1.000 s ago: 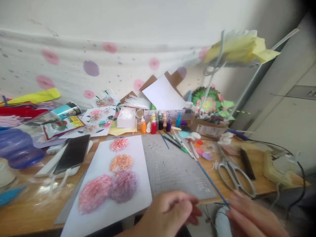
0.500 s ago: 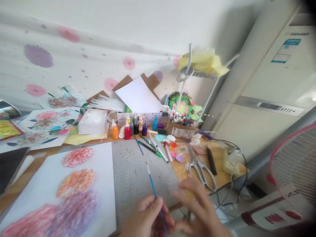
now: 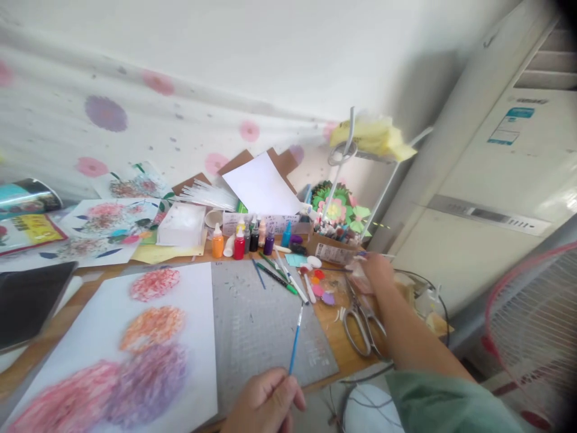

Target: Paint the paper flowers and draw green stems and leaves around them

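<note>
Pinching a thin blue-handled paintbrush (image 3: 295, 340) between our left hand (image 3: 265, 403) fingers over the grey cutting mat (image 3: 265, 319), we stretched our right hand (image 3: 376, 270) beyond the steel scissors (image 3: 358, 325); its finger posture was unclear.

Since the earlier frames, the right hand (image 3: 377, 269) leaves the left hand (image 3: 265, 404) and extends across the desk to the far right edge beyond the scissors (image 3: 360, 325). The blue paintbrush (image 3: 295, 340) now tilts upright, gripped by the left hand alone.
</note>
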Tool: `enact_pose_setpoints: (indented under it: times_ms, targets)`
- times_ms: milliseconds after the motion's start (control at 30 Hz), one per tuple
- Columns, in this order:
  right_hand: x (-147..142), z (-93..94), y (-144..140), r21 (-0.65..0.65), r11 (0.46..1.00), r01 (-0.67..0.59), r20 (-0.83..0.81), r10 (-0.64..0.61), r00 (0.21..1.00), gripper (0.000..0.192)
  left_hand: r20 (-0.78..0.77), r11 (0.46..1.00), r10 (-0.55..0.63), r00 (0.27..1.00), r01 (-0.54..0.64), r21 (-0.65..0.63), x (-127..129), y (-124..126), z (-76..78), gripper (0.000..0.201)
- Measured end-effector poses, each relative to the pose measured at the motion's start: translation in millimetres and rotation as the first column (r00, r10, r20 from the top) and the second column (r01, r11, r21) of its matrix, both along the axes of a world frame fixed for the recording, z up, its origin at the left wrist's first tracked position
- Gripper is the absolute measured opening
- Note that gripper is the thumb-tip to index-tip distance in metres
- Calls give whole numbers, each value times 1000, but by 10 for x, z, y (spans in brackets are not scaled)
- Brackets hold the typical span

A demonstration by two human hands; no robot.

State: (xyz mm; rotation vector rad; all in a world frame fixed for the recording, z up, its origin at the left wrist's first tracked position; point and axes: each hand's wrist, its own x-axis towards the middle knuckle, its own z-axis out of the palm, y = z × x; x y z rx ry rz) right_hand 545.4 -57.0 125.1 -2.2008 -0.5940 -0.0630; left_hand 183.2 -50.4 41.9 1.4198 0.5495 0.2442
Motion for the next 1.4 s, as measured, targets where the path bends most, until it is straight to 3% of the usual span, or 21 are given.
enact_pose_setpoints:
  times_ms: [100,200,300,400,500,633,833,1033,1167,1400]
  targets:
    - [-363,76,-172,175,984,-30,-88,46,995,34,55,999,23,998,-21,-33,-21,-26,39,66]
    - [-1009,13,-378,394,907,-151,-192,242,951,27,96,997,35,995,-28,-75,-6,-90,101,63]
    - [-1766,-129,-560,589,755,-287,-311,540,782,42,84,997,30,996,-24,-75,-9,-160,163,61]
    - [-2333,-243,-649,721,629,-291,-384,712,589,40,65,997,46,997,-42,-60,-74,-219,193,60]
    - [-2613,-296,-630,816,541,-204,-383,770,510,39,31,997,77,997,-76,-26,-193,-253,204,58]
    - [-2753,-296,-541,881,464,-91,-362,786,502,41,-14,990,129,992,-128,52,-357,-262,256,56]
    - [-2845,-284,-505,895,444,-35,-370,786,495,42,-65,963,193,979,-176,204,-492,-263,337,49]
    - [-2805,-380,-494,871,488,-61,-392,764,513,42,-56,918,236,970,-203,340,-535,-206,239,43]
    - [-2681,-405,-468,858,508,-70,-384,727,570,41,-48,884,233,971,-190,428,-556,-148,173,38]
    - [-2579,-471,-384,808,551,-209,-297,686,664,38,-71,899,221,973,-175,403,-595,-121,144,37]
